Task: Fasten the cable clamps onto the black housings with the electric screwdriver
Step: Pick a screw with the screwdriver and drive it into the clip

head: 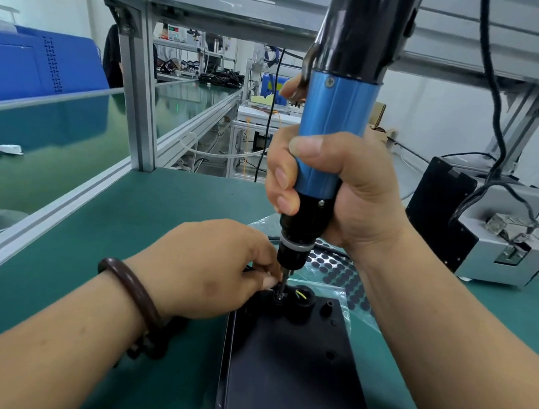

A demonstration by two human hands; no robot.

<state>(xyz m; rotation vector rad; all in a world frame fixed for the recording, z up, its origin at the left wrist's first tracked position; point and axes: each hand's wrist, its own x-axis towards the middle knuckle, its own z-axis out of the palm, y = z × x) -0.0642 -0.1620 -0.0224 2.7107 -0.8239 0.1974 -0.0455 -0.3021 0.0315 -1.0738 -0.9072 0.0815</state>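
Observation:
A black housing (290, 362) lies flat on the green mat at bottom centre. My right hand (334, 190) grips the blue and black electric screwdriver (333, 125), held upright with its bit down on a screw at the housing's far edge. Beside the bit sits a round black cable gland (302, 300) with yellow and green wire showing inside. My left hand (216, 271), with a brown bracelet at the wrist, pinches the small clamp part right at the bit tip; the clamp itself is mostly hidden by my fingers.
A clear bag holding a sheet of black round pads (340, 272) lies behind the housing. A grey and black screw feeder box (494, 230) stands at right with cables. Aluminium frame post (140, 101) rises at the left back; blue bins (39, 63) sit far left.

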